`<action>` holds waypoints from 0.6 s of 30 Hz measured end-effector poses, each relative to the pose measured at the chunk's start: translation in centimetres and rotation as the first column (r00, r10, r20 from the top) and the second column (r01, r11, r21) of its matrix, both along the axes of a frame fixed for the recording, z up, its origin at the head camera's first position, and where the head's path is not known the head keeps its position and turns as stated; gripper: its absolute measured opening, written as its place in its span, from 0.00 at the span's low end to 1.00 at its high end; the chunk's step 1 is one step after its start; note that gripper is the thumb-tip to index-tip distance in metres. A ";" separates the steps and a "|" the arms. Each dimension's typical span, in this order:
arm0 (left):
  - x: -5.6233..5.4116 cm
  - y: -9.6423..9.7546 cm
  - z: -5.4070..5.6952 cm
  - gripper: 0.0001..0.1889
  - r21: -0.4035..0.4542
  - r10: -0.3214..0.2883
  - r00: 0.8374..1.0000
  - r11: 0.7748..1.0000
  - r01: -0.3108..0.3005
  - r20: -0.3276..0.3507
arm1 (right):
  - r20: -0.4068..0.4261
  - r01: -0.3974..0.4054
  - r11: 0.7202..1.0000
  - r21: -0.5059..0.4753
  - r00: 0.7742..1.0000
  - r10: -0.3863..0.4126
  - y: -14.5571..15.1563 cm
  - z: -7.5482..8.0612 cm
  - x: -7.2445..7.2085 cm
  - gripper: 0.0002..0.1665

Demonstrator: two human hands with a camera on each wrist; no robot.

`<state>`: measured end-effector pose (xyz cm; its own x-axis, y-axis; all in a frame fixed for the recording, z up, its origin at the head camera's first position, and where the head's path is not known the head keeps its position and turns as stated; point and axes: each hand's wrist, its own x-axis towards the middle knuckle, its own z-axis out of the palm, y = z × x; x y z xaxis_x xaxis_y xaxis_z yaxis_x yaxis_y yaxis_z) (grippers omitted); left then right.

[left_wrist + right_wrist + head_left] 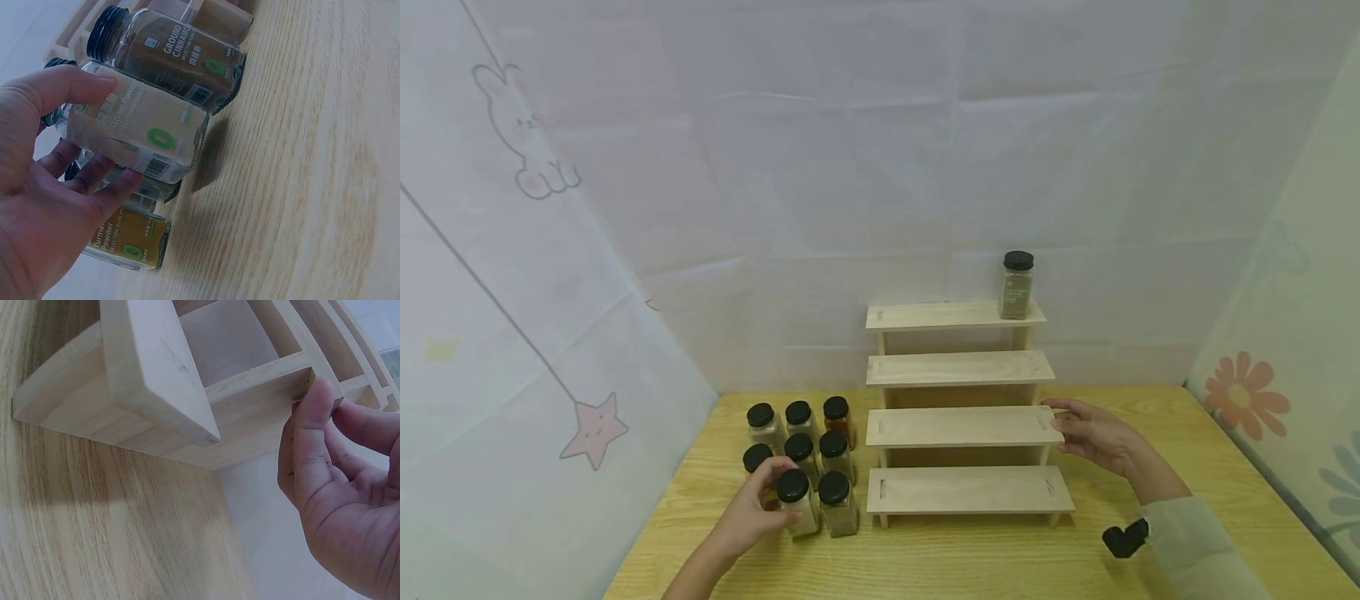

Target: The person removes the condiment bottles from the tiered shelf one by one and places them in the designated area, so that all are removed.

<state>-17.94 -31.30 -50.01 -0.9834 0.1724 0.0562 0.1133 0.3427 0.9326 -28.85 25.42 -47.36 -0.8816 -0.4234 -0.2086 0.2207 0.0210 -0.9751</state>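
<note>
My left hand (748,508) grips a glass jar of onion powder (134,122), black-capped and pale inside, at the front of a jar group. Thumb and fingers lie on opposite sides of it. Whether its base touches the table I cannot tell. Right beside it stands a ground cinnamon jar (181,56); a turmeric powder jar (134,237) shows on the other side. At the right end of a four-step wooden rack (955,427), my right hand (1097,437) pinches the edge of the second step from the bottom between thumb and fingers.
Several more black-capped jars (837,421) stand behind the held one, left of the rack. A single jar (1015,287) sits at the right of the rack's top step. The wooden table (970,558) meets pale cloth walls (850,167) at the back and sides.
</note>
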 end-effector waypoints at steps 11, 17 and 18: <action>-0.1 -0.2 -0.4 0.35 0.005 -0.030 1.000 1.000 0.030 -0.006 | -0.004 -0.002 1.000 0.004 1.000 0.002 0.0 0.0 0.0 0.42; 0.0 -0.3 -0.5 0.35 0.009 -0.028 1.000 1.000 0.028 0.003 | -0.005 0.002 1.000 0.015 1.000 -0.002 0.0 0.0 0.0 0.42; 0.0 -0.3 -0.5 0.35 0.009 -0.030 1.000 0.999 0.030 0.005 | -0.006 -0.001 1.000 0.015 1.000 0.001 0.0 0.0 0.0 0.42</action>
<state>-17.91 -31.59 -50.56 -0.9780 0.2017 0.0531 0.1190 0.3307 0.9362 -28.81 25.43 -47.39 -0.8822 -0.4214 -0.2099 0.2152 0.0357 -0.9759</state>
